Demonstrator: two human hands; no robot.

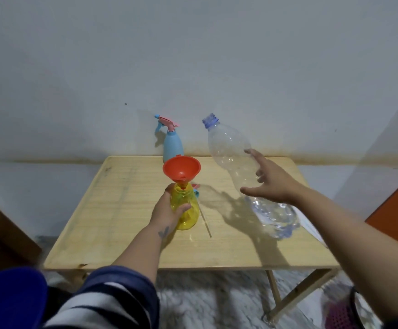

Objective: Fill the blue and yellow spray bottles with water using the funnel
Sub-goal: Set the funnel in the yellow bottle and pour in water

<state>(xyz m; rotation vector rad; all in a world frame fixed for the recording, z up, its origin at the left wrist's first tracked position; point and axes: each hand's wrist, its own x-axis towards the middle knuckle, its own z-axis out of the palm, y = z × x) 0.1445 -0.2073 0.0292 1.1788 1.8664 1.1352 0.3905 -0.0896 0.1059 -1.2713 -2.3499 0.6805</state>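
A person's left hand wraps around the yellow spray bottle standing upright near the middle of the wooden counter, thumb across the front of the bottle and fingers curled behind its neck, forearm reaching in from the 7 o'clock corner of the view. An orange funnel sits with its spout in the bottle's open neck, its bowl tipped slightly toward the camera. At 3 o'clock from the yellow bottle, the right hand is extended from the 4 o'clock side with fingers spread and thumb pointing left, resting against or just in front of a large clear plastic bottle; whether the fingers actually touch it cannot be told. That bottle, uncapped, leans with its blue-ringed mouth toward 11 o'clock and its base near the counter's right edge, a little water pooled in the lower end. The blue spray bottle, its pink-and-blue trigger head fitted, stands at 12 o'clock at the counter's far edge against the wall. A pink and blue part lies on the counter just behind the yellow bottle, mostly hidden. A striped sleeve shows at the bottom of the view.
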